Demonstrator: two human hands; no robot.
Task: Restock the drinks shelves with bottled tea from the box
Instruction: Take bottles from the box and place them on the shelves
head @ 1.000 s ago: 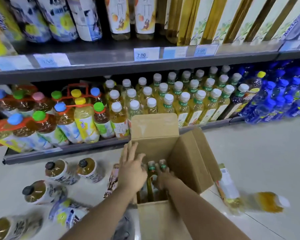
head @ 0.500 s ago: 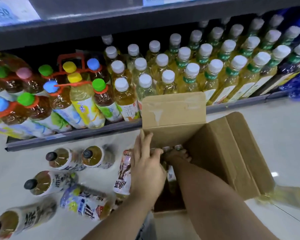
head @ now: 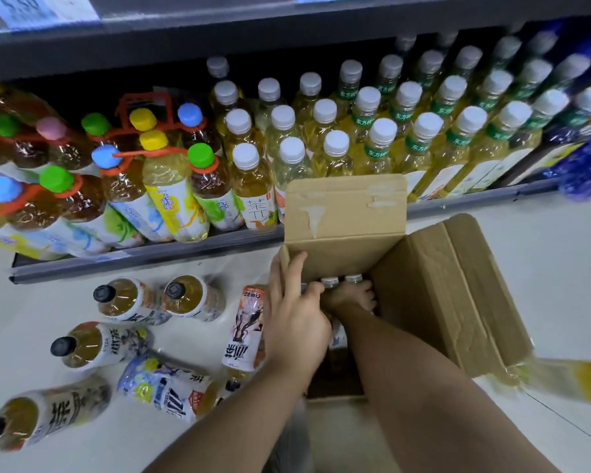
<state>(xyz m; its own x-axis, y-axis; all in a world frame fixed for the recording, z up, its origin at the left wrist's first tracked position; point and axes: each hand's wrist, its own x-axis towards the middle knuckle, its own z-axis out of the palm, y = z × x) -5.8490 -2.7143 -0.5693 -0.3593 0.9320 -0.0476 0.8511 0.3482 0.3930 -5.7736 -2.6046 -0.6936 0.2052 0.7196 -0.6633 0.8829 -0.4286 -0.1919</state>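
Observation:
An open cardboard box (head: pixel 434 302) stands on the floor before the bottom shelf (head: pixel 151 256). Inside it, white-capped tea bottles (head: pixel 342 279) stand upright. My right hand (head: pixel 350 297) is down in the box, its fingers curled round the bottle necks. My left hand (head: pixel 294 319) rests over the box's left rim, its fingers curled down by the same bottles; whether it holds one is hidden. The shelf holds rows of yellow tea with white caps (head: pixel 379 131).
Several tea bottles lie on the white floor left of the box (head: pixel 123 336), one right against the box side (head: pixel 248 326). Another bottle lies at the right behind the box flap (head: pixel 567 373). Colour-capped tea packs (head: pixel 116 172) fill the shelf's left half.
The view has dropped and closed in on the box and bottom shelf. My right hand has gone deeper among the bottles, and my left hand has settled on the box's left rim.

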